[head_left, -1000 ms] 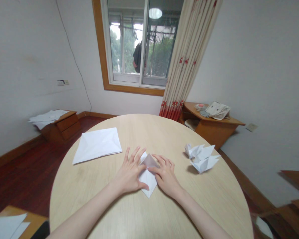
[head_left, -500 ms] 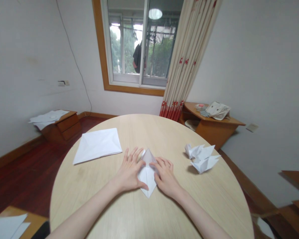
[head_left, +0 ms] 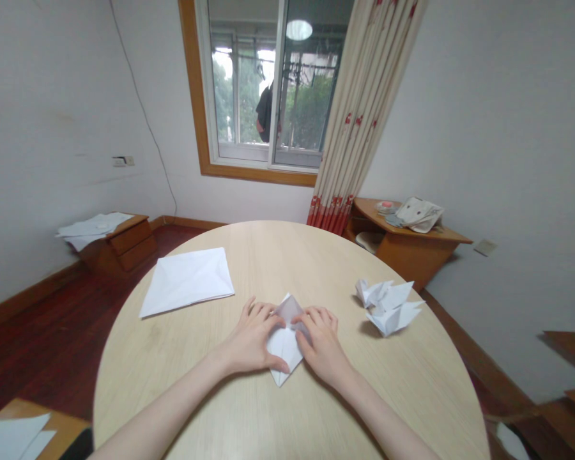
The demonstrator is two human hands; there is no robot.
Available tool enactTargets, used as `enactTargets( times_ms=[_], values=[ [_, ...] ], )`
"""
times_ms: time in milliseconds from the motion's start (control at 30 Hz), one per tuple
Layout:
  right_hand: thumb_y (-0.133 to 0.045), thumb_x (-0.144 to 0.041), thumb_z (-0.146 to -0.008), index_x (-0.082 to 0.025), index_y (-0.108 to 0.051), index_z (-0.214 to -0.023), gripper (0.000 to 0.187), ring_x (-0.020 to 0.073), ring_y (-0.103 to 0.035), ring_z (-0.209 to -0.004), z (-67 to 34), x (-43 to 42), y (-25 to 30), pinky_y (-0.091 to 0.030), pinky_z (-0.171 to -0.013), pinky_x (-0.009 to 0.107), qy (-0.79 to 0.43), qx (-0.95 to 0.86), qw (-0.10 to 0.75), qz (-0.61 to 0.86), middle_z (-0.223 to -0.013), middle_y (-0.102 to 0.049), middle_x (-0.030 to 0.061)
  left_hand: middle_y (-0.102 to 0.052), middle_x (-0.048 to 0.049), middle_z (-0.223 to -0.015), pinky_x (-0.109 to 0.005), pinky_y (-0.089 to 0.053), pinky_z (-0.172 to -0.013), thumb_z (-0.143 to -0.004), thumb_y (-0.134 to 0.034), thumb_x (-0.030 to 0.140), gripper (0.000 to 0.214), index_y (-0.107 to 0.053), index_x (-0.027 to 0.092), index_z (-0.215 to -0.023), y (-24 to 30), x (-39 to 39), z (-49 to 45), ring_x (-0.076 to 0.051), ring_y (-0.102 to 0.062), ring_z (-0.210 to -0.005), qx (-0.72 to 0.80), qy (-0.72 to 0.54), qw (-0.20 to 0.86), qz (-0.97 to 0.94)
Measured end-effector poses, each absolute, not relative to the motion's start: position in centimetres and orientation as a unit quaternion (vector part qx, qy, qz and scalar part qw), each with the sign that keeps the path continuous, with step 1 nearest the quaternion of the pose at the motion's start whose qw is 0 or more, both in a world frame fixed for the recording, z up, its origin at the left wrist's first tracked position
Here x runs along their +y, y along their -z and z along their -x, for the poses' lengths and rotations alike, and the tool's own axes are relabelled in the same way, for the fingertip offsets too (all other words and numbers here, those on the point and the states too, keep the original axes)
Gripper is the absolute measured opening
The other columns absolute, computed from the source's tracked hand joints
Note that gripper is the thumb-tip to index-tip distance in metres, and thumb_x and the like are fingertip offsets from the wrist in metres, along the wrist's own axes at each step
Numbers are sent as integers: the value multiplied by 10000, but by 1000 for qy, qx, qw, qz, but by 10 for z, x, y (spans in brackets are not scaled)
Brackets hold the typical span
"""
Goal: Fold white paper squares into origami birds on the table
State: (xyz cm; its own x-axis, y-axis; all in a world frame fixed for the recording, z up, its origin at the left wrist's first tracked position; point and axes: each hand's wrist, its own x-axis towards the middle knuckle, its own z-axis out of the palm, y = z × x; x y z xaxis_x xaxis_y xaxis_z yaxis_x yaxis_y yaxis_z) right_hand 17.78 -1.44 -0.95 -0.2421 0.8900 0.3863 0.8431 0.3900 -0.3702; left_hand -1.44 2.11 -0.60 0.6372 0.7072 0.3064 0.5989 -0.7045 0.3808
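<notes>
A small white folded paper (head_left: 283,345), kite-shaped with its point toward me, lies on the round light wooden table (head_left: 249,409). My left hand (head_left: 250,338) rests on its left side, fingers curled, thumb pressing the lower flap. From the right, my right hand (head_left: 321,342) meets it with bent fingers that pinch the raised upper flap. Both hands touch at the paper's middle fold. The paper's upper tip sticks up between the fingertips.
A stack of white sheets (head_left: 188,280) lies at the table's left. Finished folded paper figures (head_left: 388,305) sit at the right. A low wooden cabinet (head_left: 117,239) with papers stands by the left wall, a corner desk (head_left: 407,239) under the curtain (head_left: 359,115).
My left fingers, stretched flat a second ago, have curled in onto the paper. The upper flap has been lifted and pushed closer together, and the paper has narrowed.
</notes>
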Motion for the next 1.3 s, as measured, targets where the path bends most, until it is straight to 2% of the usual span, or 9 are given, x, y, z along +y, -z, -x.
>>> enactTargets(
  times_ms=[133, 200, 333, 467, 567, 867, 1067, 1300],
  values=[
    [-454, -115, -847, -221, -572, -1021, 235, 256, -454, -1070, -180, -12, 10, -310, -957, 461, -39, -790, 264, 552, -1054, -586, 75, -613, -43, -1049, -487, -250, -1041, -731, -734, 498, 434, -586, 229, -1038, 7, 22, 12, -254, -531, -1063, 372, -237, 132, -888],
    [-464, -106, -830, -221, -571, -1040, 263, 258, -448, -1090, -180, -11, 11, -306, -967, 464, -40, -789, 258, 556, -1086, -579, 80, -628, -38, -1032, -458, -290, -1005, -773, -716, 438, 398, -566, 227, -1075, 8, 24, 12, -243, -550, -1036, 372, -241, 131, -887],
    [-474, -86, -776, -228, -584, -1053, 330, 271, -399, -1186, -178, -11, 12, -285, -1001, 484, -37, -785, 244, 568, -1242, -509, 93, -596, -77, -1129, -455, -326, -966, -695, -787, 435, 465, -589, 224, -1058, 12, 26, 14, -276, -518, -1094, 385, -248, 112, -882],
    [-458, -45, -720, -229, -607, -1016, 379, 274, -340, -1261, -175, -12, 13, -258, -1028, 497, -53, -780, 238, 576, -1332, -443, 88, -468, -83, -1319, -485, -306, -998, -648, -822, 395, 425, -637, 247, -1001, 15, 26, 14, -318, -408, -1213, 395, -263, 94, -875],
    [-441, -18, -695, -235, -629, -993, 414, 273, -317, -1288, -174, -13, 13, -254, -1033, 503, -57, -781, 244, 572, -1362, -421, 79, -388, -73, -1383, -523, -277, -1015, -636, -826, 380, 409, -657, 265, -990, 15, 24, 13, -343, -363, -1236, 410, -266, 86, -868],
    [-424, -26, -692, -257, -660, -966, 429, 257, -292, -1307, -173, -12, 13, -243, -1043, 496, -70, -773, 241, 583, -1369, -411, 57, -355, -77, -1399, -566, -213, -1037, -638, -816, 425, 376, -681, 273, -954, 11, 22, 12, -366, -329, -1245, 422, -252, 80, -867],
    [-459, -43, -680, -234, -644, -931, 366, 259, -289, -1306, -176, -12, 14, -197, -1057, 494, -22, -781, 234, 579, -1325, -441, 70, -366, -91, -1390, -599, -188, -1042, -603, -830, 456, 405, -664, 256, -913, 9, 21, 11, -367, -347, -1238, 432, -248, 55, -865],
    [-486, -95, -729, -213, -628, -927, 270, 282, -309, -1305, -175, -14, 5, -175, -1057, 515, 31, -789, 185, 585, -1308, -488, 107, -380, -100, -1393, -601, -173, -1056, -584, -821, 518, 440, -631, 234, -861, 6, 21, 12, -365, -355, -1244, 429, -243, 12, -870]
  ],
)
